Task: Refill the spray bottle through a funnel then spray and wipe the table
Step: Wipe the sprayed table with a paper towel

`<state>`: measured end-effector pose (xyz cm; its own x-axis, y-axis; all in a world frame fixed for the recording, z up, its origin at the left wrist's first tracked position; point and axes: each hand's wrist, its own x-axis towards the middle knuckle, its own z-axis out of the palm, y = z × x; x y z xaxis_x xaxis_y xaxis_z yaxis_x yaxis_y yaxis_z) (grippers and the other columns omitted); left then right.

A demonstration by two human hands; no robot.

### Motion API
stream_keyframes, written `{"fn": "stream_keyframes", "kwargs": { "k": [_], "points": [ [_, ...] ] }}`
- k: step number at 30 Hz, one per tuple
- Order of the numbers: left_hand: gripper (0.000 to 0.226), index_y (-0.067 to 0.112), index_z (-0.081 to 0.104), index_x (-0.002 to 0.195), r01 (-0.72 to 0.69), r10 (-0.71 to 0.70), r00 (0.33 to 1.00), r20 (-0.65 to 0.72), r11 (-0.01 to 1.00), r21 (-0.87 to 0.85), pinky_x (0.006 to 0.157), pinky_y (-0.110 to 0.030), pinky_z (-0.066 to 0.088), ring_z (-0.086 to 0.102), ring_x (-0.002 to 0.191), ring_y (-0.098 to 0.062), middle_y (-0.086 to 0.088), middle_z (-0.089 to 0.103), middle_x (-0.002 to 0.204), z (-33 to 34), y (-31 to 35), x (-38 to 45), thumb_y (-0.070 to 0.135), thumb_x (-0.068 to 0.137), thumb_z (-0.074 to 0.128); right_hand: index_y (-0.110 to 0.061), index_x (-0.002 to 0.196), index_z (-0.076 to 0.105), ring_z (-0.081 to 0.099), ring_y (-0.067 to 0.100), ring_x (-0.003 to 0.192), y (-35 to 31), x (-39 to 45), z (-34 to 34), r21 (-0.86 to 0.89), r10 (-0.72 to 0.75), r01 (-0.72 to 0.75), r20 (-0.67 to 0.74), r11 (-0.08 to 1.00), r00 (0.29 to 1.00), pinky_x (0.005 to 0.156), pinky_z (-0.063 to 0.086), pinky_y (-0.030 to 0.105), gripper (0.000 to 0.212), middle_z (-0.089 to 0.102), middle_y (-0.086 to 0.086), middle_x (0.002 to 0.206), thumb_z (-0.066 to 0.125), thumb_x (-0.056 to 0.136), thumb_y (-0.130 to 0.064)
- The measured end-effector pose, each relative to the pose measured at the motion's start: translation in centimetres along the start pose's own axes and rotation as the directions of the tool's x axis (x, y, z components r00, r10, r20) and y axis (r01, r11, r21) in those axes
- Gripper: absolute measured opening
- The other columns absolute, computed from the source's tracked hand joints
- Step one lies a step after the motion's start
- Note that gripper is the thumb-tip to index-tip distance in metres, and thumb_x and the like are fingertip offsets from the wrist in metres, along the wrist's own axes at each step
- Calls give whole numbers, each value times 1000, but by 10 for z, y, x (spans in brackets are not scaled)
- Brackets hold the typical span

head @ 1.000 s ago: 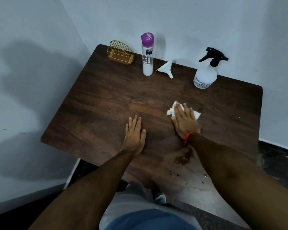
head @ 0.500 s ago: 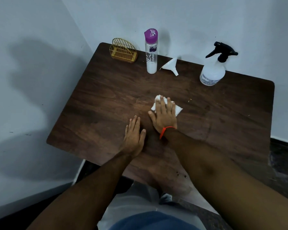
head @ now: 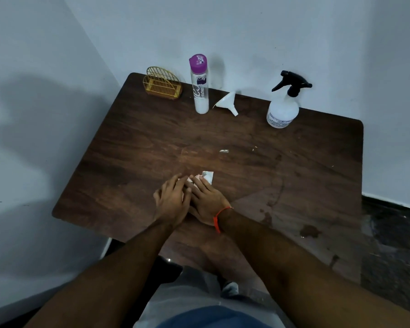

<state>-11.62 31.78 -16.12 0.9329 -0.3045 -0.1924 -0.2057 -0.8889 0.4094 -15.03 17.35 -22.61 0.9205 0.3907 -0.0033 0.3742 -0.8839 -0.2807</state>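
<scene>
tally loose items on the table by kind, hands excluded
Bottles: 2, the white trigger spray bottle with black nozzle and the tall clear purple-capped bottle
Funnels: 1, white plastic funnel
Holders: 1, gold wire holder
Wipes: 1, white crumpled tissue
Total: 5

dark wood table [head: 133, 143] set in corner of pale blue-grey walls [head: 294, 31], dark floor [head: 393, 223] at right, soft shadows on left wall
</scene>
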Motion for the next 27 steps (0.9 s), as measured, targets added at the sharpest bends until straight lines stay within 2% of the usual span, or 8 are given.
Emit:
{"fn": "stream_keyframes", "kwargs": {
  "k": [3,6,13,17,20,22,25,27],
  "points": [
    [41,33,44,138,16,-16,1000,1,1000,-19,111,-48,24,32,138,-15,7,36,151,-2,2,-1,39,98,41,-13,153,32,25,29,149,5,-9,-6,-18,69,-69,21,997,997,121,22,48,63,30,7,160,32,103,-52],
    [41,35,43,138,50,-50,999,1,998,-33,112,-49,23,30,139,-14,8,36,151,-5,9,-3,40,98,41,-14,156,21,18,28,151,15,-17,-13,-87,158,-155,23,984,987,121,19,51,68,23,4,163,30,102,-54],
    [45,32,40,142,-44,45,999,25,997,-63,111,-46,25,30,139,-17,9,34,153,-9,24,8,41,99,41,-19,155,28,18,35,150,64,-22,-26,-123,416,-420,-58,899,908,119,14,60,67,26,-2,162,29,100,-57],
    [45,32,40,143,-72,76,996,49,994,-80,109,-46,26,33,137,-17,9,36,151,-8,33,19,43,99,39,-20,156,22,17,37,150,104,-28,-39,-121,593,-604,-115,788,797,121,10,57,69,24,-1,163,28,98,-57],
    [44,34,40,143,-71,80,993,84,991,-113,108,-45,24,31,138,-13,12,35,151,-5,34,18,44,100,37,-14,156,17,6,36,152,136,-36,-46,-64,733,-743,-130,666,668,122,3,54,72,12,1,166,22,100,-58],
    [43,35,40,142,-69,81,992,93,989,-128,107,-43,23,31,137,-10,13,35,151,-2,31,17,45,100,36,-11,156,15,3,35,152,147,-35,-50,-13,769,-776,-124,630,627,123,4,53,73,8,3,166,21,100,-57],
    [42,36,41,140,-72,84,991,104,990,-119,108,-44,24,32,136,-9,14,36,150,1,24,17,47,100,35,-14,157,16,10,32,152,136,-20,-49,53,754,-759,-173,649,633,123,10,53,67,12,5,166,17,100,-49],
    [42,37,41,140,-62,76,990,117,991,-123,110,-47,24,32,136,-9,15,36,149,2,15,17,48,100,33,-12,155,22,17,32,151,114,-5,-44,126,812,-813,-241,569,531,122,14,53,61,20,9,163,26,102,-41]
  ]
}}
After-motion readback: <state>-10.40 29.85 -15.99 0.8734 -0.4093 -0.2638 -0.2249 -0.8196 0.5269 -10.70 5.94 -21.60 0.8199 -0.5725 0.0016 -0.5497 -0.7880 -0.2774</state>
